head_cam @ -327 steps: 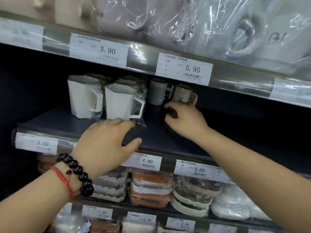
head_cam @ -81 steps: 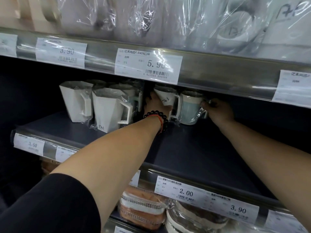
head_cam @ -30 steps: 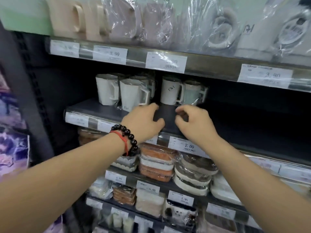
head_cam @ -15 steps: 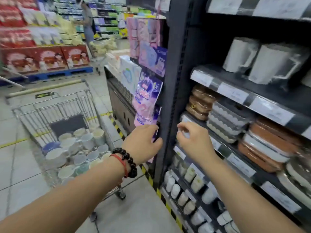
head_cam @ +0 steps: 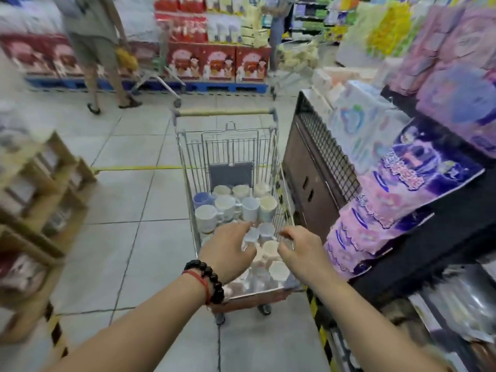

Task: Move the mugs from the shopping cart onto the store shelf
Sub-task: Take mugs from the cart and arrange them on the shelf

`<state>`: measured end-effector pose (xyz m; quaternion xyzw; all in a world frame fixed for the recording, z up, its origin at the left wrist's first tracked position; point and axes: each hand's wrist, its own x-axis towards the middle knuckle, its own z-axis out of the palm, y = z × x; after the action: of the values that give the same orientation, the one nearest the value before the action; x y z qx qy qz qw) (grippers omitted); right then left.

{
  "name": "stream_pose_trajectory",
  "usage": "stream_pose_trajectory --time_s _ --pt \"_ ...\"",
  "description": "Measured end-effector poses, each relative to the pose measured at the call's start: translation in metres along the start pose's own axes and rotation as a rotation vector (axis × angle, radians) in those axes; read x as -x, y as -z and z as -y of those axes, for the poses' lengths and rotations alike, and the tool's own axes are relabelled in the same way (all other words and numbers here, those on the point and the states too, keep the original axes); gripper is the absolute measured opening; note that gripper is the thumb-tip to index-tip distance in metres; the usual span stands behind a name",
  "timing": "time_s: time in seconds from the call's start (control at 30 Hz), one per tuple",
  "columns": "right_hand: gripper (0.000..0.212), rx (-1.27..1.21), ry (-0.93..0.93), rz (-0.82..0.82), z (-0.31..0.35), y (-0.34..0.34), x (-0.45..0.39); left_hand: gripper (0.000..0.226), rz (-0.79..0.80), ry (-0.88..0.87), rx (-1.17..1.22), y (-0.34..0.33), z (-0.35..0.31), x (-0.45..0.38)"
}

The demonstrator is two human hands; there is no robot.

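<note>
Blurred wooden crates (head_cam: 40, 200) at the far left, stacked on the tiled floor (head_cam: 128, 200). Farther back, a person (head_cam: 94, 47) standing in the aisle before red display boxes (head_cam: 217, 61). Nearer the middle, left hand (head_cam: 228, 251) stretched out over the shopping cart (head_cam: 188, 162), fingers spread and relaxed, gripping nothing; dark bead bracelet (head_cam: 212, 280) and red cord on its wrist. Under and beyond that hand, the mugs (head_cam: 233, 205): many of them, white, cream and pale blue, standing mouth-up and packed close together on the cart's bottom, some wrapped in clear film near the front edge. Just right of the left hand, right hand (head_cam: 300, 251) also reaching above the cart's near end, fingers loosely bent and apart, nothing between them; whether the fingertips touch a mug, impossible to tell. Both hands near each other, not touching. Beside the cart on the right, a dark cabinet with a wire grille (head_cam: 324, 157), then pink and purple packaged goods (head_cam: 418, 167) piled on a dark store shelf (head_cam: 442, 237) at the far right edge. No mug visible on that shelf here.
</note>
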<state>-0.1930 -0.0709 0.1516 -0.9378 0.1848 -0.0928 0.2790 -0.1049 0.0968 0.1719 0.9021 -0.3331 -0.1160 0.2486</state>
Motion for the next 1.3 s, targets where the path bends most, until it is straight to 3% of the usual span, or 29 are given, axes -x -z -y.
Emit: stream_pose_trajectory --time_s 0.3,0.5,0.9,1.1,1.3 --pt "0.023 -0.047 0.003 0.132 0.004 -0.065 -0.083 0.038 0.050 0.178 0.022 -0.002 0.081 -0.057" --pt "0.026 -0.048 -0.029 0.203 -0.014 -0.094 -0.139 0.040 0.108 0.294 0.047 -0.019 0.107 -0.106" --pt "0.034 -0.100 -0.096 0.508 -0.067 -0.190 -0.261 0.031 0.130 0.618 0.215 -0.065 0.140 -0.193" --pt "0.045 -0.040 -0.148 0.670 -0.068 -0.259 -0.304 0.038 0.161 0.738 0.297 -0.094 0.160 -0.203" --pt "0.060 0.053 -0.075 0.723 -0.074 -0.334 -0.345 0.036 0.176 0.795 0.366 -0.127 0.198 -0.209"
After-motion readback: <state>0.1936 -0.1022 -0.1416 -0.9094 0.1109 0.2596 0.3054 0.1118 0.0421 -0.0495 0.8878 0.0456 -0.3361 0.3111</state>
